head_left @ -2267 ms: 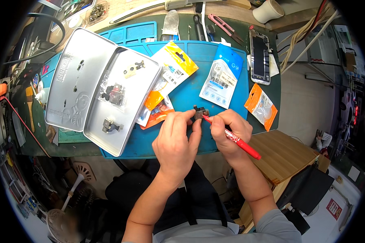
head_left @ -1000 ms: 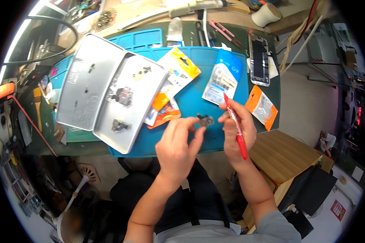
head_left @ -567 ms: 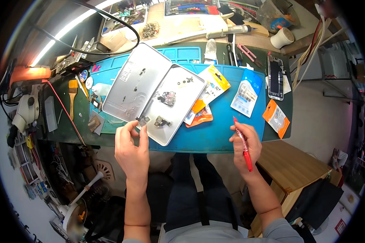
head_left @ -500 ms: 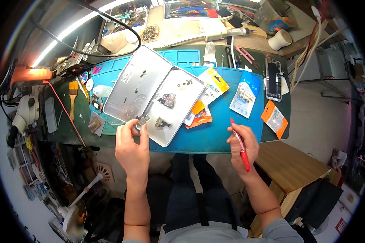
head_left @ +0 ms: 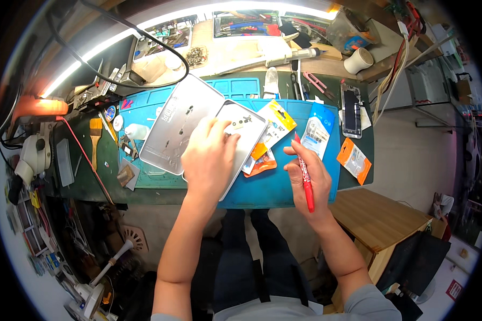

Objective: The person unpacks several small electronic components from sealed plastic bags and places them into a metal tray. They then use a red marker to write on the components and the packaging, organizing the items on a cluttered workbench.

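An open metal tin lies on the blue work mat (head_left: 284, 187), its lid (head_left: 171, 125) to the left and its shallow tray (head_left: 256, 122) to the right. My left hand (head_left: 209, 160) is over the tray, fingers curled and pointing away from me. Its fingertips face downward, and whatever they pinch is hidden behind the hand. Small dark parts (head_left: 241, 122) show in the tray beyond my fingers; the hand covers its middle. To the right, above the mat, my right hand (head_left: 316, 182) is closed around a red marker pen (head_left: 307, 184), its tip pointing away from me.
Yellow and orange packets (head_left: 277, 125) lie against the tray's right side. Farther right are a blue-white packet (head_left: 317, 131), an orange packet (head_left: 354, 160) and an opened phone (head_left: 351, 109). A brush (head_left: 95, 136) lies at left; a black cable (head_left: 185, 59) arches above the bench.
My left hand has moved right and away from me, from the tin's near edge with a small grey part in its fingers to over the tray. The right hand keeps the marker pen.
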{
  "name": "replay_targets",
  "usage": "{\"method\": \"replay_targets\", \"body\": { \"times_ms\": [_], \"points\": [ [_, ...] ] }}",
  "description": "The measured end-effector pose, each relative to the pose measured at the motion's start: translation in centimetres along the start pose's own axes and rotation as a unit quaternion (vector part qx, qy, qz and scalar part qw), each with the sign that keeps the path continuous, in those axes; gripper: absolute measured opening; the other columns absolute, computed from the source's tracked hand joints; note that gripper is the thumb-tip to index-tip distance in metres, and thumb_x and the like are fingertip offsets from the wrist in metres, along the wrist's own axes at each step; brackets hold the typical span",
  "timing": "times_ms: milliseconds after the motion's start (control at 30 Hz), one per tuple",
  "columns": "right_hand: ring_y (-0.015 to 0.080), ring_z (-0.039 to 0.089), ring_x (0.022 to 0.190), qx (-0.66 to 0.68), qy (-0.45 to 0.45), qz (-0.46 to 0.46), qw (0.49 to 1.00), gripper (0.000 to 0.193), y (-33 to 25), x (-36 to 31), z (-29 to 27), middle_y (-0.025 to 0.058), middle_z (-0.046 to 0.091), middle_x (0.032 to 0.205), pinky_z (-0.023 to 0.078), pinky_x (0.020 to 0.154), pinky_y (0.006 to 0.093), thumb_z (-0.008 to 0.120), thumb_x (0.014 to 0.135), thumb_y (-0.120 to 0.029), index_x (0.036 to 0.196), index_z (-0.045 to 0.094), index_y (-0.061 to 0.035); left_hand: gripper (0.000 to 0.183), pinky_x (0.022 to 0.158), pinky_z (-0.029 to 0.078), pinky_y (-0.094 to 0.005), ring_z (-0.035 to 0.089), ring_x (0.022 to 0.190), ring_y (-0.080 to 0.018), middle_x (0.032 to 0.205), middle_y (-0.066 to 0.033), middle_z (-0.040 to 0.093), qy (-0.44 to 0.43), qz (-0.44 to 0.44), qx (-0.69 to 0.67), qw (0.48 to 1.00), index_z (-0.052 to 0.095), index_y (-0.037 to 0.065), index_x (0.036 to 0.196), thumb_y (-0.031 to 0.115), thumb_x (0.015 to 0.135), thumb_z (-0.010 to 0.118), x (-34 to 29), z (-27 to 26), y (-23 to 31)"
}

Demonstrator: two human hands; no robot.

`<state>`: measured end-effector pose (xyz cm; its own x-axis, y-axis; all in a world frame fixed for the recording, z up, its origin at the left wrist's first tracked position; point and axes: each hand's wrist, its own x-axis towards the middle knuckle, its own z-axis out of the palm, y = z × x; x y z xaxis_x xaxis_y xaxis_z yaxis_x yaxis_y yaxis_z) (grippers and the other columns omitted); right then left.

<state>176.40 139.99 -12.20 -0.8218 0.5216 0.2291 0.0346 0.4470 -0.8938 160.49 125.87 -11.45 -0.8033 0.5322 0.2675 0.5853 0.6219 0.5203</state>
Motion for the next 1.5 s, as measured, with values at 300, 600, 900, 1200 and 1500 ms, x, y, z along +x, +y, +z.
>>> {"method": "replay_targets", "body": {
  "times_ms": [300, 600, 900, 1200, 1500],
  "points": [
    [0.0228, 0.068, 0.096, -0.007, 0.044, 0.069, 0.997, 0.035, 1.4, -1.5, -0.8, 0.0157, 0.069, 0.112, 0.055, 0.082, 0.0335, 0.062, 0.102, -0.019, 0.131, 0.06, 0.0003, 0.023, 0.074, 0.053, -0.0329, 0.067, 0.084, -0.0191, 0.094, -0.0068, 0.07, -0.193, -0.074, -0.079, 0.975, 0.072, 0.003, 0.105, 0.023, 0.093, 0.072, 4.5, 1.0, -1.4],
    [0.024, 0.068, 0.098, 0.012, 0.072, 0.091, 0.993, 0.035, 2.2, -1.8, -0.9, 0.0159, 0.07, 0.11, 0.055, 0.083, 0.0332, 0.063, 0.102, -0.02, 0.131, 0.06, 0.0003, 0.025, 0.05, 0.025, -0.0194, 0.04, 0.058, -0.0004, 0.07, 0.0098, 0.051, -0.353, -0.358, -0.482, 0.718, 0.07, 0.004, 0.103, 0.029, 0.101, 0.066, 5.4, -1.5, -3.8],
    [0.0142, 0.07, 0.09, 0.183, 0.033, 0.152, 0.971, 0.037, -0.2, 0.4, 0.3, 0.0117, 0.071, 0.108, 0.057, 0.076, 0.028, 0.067, 0.1, -0.016, 0.133, 0.059, -0.0006, 0.024, 0.077, 0.051, -0.0221, 0.063, 0.084, -0.0066, 0.095, -0.0031, 0.073, -0.378, -0.306, -0.479, 0.731, 0.073, -0.001, 0.112, 0.017, 0.098, 0.071, 1.2, -0.9, 1.5],
    [0.0131, 0.068, 0.089, 0.216, 0.055, 0.208, 0.952, 0.042, 1.1, -0.6, 0.2, 0.0097, 0.07, 0.104, 0.057, 0.077, 0.0267, 0.074, 0.092, -0.004, 0.131, 0.06, -0.0017, 0.028, 0.074, 0.051, -0.0224, 0.063, 0.082, -0.0057, 0.095, -0.0035, 0.073, -0.37, -0.285, -0.432, 0.772, 0.073, -0.003, 0.112, 0.019, 0.095, 0.075, -0.9, 0.6, 2.4],
    [0.0139, 0.07, 0.091, 0.234, 0.05, 0.228, 0.944, 0.04, 0.9, -0.8, -0.1, 0.0107, 0.07, 0.106, 0.058, 0.077, 0.0265, 0.072, 0.093, -0.003, 0.132, 0.059, -0.0016, 0.027, 0.071, 0.05, -0.0233, 0.061, 0.078, -0.0048, 0.091, -0.0036, 0.074, -0.354, -0.238, -0.384, 0.819, 0.074, -0.002, 0.107, 0.02, 0.093, 0.077, -1.4, 0.2, 3.0]
  ]
}}
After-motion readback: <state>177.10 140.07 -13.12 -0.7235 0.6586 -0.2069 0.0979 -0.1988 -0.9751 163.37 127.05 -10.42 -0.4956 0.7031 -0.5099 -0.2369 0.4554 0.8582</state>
